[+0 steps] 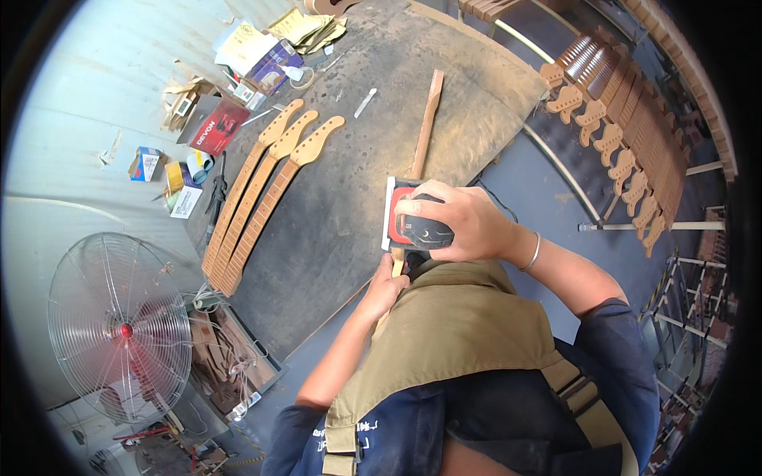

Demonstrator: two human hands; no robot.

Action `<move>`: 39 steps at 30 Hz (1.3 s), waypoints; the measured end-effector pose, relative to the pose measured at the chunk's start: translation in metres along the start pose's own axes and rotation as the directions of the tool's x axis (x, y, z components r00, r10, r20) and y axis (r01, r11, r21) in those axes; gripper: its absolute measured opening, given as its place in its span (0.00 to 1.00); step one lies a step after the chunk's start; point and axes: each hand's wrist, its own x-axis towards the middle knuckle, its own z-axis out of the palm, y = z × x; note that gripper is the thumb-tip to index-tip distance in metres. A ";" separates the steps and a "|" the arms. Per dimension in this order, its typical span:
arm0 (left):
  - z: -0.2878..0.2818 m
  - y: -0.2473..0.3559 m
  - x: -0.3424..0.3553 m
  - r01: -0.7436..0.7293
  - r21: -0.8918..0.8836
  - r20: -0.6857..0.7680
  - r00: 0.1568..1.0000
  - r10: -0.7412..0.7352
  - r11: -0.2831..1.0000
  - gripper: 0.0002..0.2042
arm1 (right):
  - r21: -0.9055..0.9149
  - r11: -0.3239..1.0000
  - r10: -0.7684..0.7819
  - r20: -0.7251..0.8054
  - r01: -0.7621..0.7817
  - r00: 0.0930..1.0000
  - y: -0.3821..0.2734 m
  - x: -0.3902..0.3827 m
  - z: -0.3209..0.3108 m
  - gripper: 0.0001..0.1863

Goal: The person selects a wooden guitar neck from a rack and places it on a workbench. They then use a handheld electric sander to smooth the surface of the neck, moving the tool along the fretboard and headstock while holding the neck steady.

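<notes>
My right hand [472,220] is wrapped over a red and black palm sander [422,224] with a pale flat pad on its left side. Under and below the sander shows a light wooden piece [398,263], which my left hand [383,289] grips close to my apron; most of it is hidden by the tool. Beyond the sander, a narrow wooden strip [429,119] runs away across the worktable [349,206]; whether it joins the gripped piece cannot be seen. To the left lie three guitar necks [266,178] side by side, headstocks away from me.
Boxes [218,125], tape rolls [198,165] and papers [313,30] line the table's far left edge. A small white tube [366,103] lies farther in. A wire-caged fan [123,327] stands at left. At right, a rack holds several guitar necks [627,119].
</notes>
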 end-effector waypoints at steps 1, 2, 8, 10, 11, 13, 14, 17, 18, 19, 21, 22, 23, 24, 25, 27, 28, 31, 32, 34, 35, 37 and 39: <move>0.000 0.004 -0.002 0.019 0.001 0.013 1.000 -0.019 1.000 0.22 | -0.005 1.000 -0.007 -0.001 0.007 1.000 -0.001 0.000 -0.001 0.33; 0.000 0.006 -0.003 0.017 -0.019 0.015 1.000 -0.017 1.000 0.22 | -0.010 1.000 -0.014 -0.002 0.014 1.000 -0.001 0.000 -0.002 0.33; -0.001 0.002 -0.004 0.057 -0.216 0.035 0.998 -0.051 0.975 0.20 | -0.038 0.999 -0.001 0.056 0.003 0.998 -0.006 0.002 0.000 0.33; -0.005 0.017 -0.011 0.156 -0.345 0.095 0.987 -0.131 0.926 0.20 | -0.017 1.000 0.009 0.041 -0.009 0.999 -0.006 0.001 0.003 0.33; -0.008 0.008 -0.007 0.167 -0.391 0.083 0.986 -0.146 0.905 0.18 | 0.002 1.000 0.019 0.039 -0.019 0.999 -0.004 0.000 0.007 0.34; -0.019 0.004 -0.004 0.192 -0.415 0.160 0.978 -0.137 0.889 0.17 | 0.004 1.000 0.024 0.009 -0.024 1.000 -0.001 -0.002 0.015 0.34; -0.024 0.005 -0.003 0.206 -0.426 0.198 0.971 -0.132 0.881 0.16 | -0.015 1.000 0.019 -0.018 -0.019 1.000 0.000 -0.002 0.019 0.34; -0.032 -0.003 -0.001 0.199 -0.494 0.219 0.971 -0.100 0.846 0.17 | 0.069 0.997 0.033 -0.051 -0.029 0.998 0.001 -0.003 0.031 0.34; -0.034 -0.008 0.000 0.203 -0.517 0.228 0.969 -0.095 0.832 0.18 | 0.120 0.992 0.042 -0.054 -0.036 0.998 0.001 -0.003 0.035 0.34; -0.035 -0.009 0.000 0.208 -0.522 0.236 0.967 -0.095 0.827 0.18 | 0.091 0.995 0.044 -0.060 -0.039 0.997 0.001 -0.004 0.037 0.34; -0.038 -0.011 0.000 0.219 -0.532 0.252 0.963 -0.093 0.818 0.19 | 0.034 0.998 0.047 -0.074 -0.045 0.996 0.002 -0.004 0.041 0.34; -0.039 -0.010 0.000 0.229 -0.528 0.253 0.962 -0.105 0.818 0.19 | 0.056 0.997 0.049 -0.075 -0.045 0.996 0.002 -0.004 0.042 0.34; -0.039 -0.008 -0.002 0.239 -0.525 0.254 0.960 -0.117 0.817 0.20 | 0.078 0.996 0.050 -0.076 -0.044 0.996 0.001 -0.004 0.044 0.35; -0.039 -0.007 -0.002 0.249 -0.522 0.255 0.958 -0.129 0.816 0.20 | 0.100 0.994 0.052 -0.077 -0.044 0.996 0.001 -0.004 0.046 0.35; -0.040 -0.009 -0.003 0.253 -0.542 0.260 0.957 -0.127 0.801 0.20 | 0.069 0.996 0.056 -0.082 -0.051 0.995 0.002 -0.005 0.048 0.35; -0.042 -0.016 -0.002 0.262 -0.581 0.268 0.956 -0.122 0.771 0.21 | 0.007 0.998 0.065 -0.091 -0.065 0.994 0.003 -0.005 0.052 0.36; -0.041 -0.015 -0.002 0.264 -0.583 0.241 0.959 -0.147 0.769 0.21 | 0.049 0.996 0.077 -0.083 -0.073 0.994 0.003 -0.004 0.051 0.36; -0.038 -0.015 -0.003 0.260 -0.588 0.195 0.965 -0.177 0.766 0.22 | 0.103 0.991 0.098 -0.075 -0.090 0.992 0.001 -0.003 0.050 0.36; -0.039 -0.020 -0.001 0.250 -0.590 0.203 0.966 -0.159 0.768 0.22 | 0.073 0.993 0.097 -0.085 -0.091 0.992 0.000 -0.003 0.050 0.36; -0.039 -0.018 -0.002 0.263 -0.570 0.196 0.964 -0.182 0.779 0.22 | 0.082 0.993 0.094 -0.097 -0.086 0.991 0.000 -0.002 0.048 0.35; -0.037 -0.013 -0.004 0.286 -0.548 0.181 0.958 -0.223 0.786 0.22 | 0.121 0.990 0.091 -0.100 -0.079 0.991 0.000 -0.002 0.047 0.34; -0.032 -0.008 -0.006 0.275 -0.524 0.141 0.961 -0.237 0.806 0.23 | 0.137 0.988 0.083 -0.089 -0.070 0.993 -0.001 -0.001 0.043 0.32; -0.025 -0.009 -0.008 0.205 -0.520 0.096 0.979 -0.182 0.829 0.23 | 0.092 0.994 0.073 -0.060 -0.067 0.996 -0.004 0.001 0.038 0.31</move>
